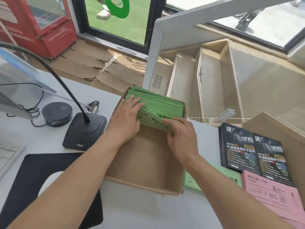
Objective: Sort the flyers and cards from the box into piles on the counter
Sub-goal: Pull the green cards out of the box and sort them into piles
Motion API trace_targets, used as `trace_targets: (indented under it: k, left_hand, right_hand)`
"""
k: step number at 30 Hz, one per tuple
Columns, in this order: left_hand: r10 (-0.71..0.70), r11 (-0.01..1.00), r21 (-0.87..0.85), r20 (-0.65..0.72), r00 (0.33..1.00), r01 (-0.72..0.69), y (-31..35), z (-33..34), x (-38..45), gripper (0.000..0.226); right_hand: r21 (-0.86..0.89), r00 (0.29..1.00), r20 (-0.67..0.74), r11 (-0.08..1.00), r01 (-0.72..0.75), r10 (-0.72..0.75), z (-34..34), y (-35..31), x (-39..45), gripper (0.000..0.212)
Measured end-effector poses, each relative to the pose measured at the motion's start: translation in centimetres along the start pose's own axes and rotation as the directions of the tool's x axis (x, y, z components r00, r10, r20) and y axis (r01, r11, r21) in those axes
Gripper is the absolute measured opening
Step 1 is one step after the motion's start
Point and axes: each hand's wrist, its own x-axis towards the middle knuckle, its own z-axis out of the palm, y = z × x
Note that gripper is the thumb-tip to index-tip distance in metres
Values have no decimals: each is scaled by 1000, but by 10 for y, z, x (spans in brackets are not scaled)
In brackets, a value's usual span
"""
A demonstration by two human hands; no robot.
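An open cardboard box (145,184) sits on the white counter in front of me. A thick stack of green flyers (165,104) stands on edge at its far end. My left hand (127,116) lies flat against the stack's left side with its fingers straight. My right hand (179,136) pinches the lower right edge of the front green flyers and leans them toward me. Right of the box lie a green flyer pile (214,177), two piles of black flyers (254,152) and a pink card pile (272,194).
A black gooseneck microphone base (84,133) and a round black device (57,114) stand left of the box. A black mouse pad (41,184) and keyboard corner (8,154) lie nearer left. A clear acrylic rack (214,76) stands behind the box, another cardboard box (280,129) far right.
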Motion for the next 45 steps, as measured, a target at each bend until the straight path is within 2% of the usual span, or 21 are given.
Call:
trace_targets:
  k: [3, 10, 16, 20, 23, 29, 32, 38, 41, 45]
  left_hand:
    - [14, 1000, 4, -10, 1000, -14, -1, 1, -1, 68]
    - [19, 1000, -3, -14, 1000, -19, -2, 0, 0, 72]
    - [12, 999, -43, -28, 1000, -13, -1, -1, 0, 66]
    - [6, 999, -48, -27, 1000, -8, 1, -3, 0, 61]
    - [7, 999, -52, -19, 1000, -8, 0, -4, 0, 56]
    - [13, 998, -61, -11, 1000, -14, -1, -3, -1, 47]
    - [23, 998, -65, -22, 1000, -24, -2, -3, 0, 43]
    - [14, 1000, -23, -15, 1000, -14, -6, 3, 3, 28]
    - [33, 999, -26, -72, 997, -35, -7, 4, 5, 26]
    - [149, 984, -51, -266, 952, -168, -1, -8, 4, 25]
  right_hand:
    - [44, 999, 32, 999, -31, 30, -2, -2, -1, 48]
    - [68, 994, 94, 996, -59, 53, -6, -1, -1, 56]
    - [49, 992, 123, 998, -41, 35, -3, 1, 0, 54]
    - [-31, 996, 86, 999, 8, -6, -3, 2, 1, 69]
    - [-55, 986, 170, 998, 9, 0, -3, 4, 2, 80]
    - [2, 997, 76, 1000, -21, 20, -3, 3, -1, 66]
    - [22, 995, 104, 1000, -12, 10, -5, 2, -2, 58]
    - [-83, 977, 206, 995, -48, 64, -4, 0, 1, 56]
    - [-4, 972, 202, 992, -123, 121, -5, 0, 2, 59]
    - [291, 988, -17, 946, -142, 153, -25, -7, -7, 51]
